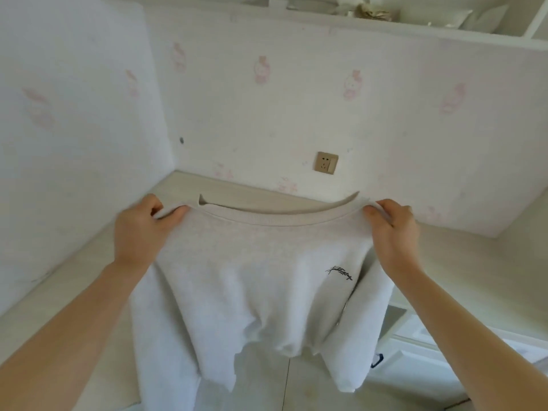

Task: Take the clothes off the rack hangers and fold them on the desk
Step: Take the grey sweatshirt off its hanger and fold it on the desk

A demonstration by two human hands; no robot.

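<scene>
Both hands are raised well apart, each clamped on one shoulder of a pale grey sweatshirt (252, 280). The left hand (142, 229) grips the left shoulder seam just beside the collar, its fingers curled over a bunch of fabric and its thumb lying along the top edge. Between the two hands the ribbed collar (278, 219) stretches in a shallow curve, its opening gaping toward the wall. Below it the sweatshirt's body hangs down in loose folds, held up in the air in front of the light wooden surface (462, 262), which runs along the wall behind and beneath it; whether the lower hem touches anything cannot be told. A small dark scribbled logo (339, 272) sits on the chest toward the right side. The right hand (391, 229) pinches the right shoulder, thumb on the near side and fingers folded over the cloth, and a sleeve drops down below that wrist. On the wall behind, between the hands, is a beige socket plate (326, 162), set in white wallpaper printed with faint pink figures (262, 69)
</scene>
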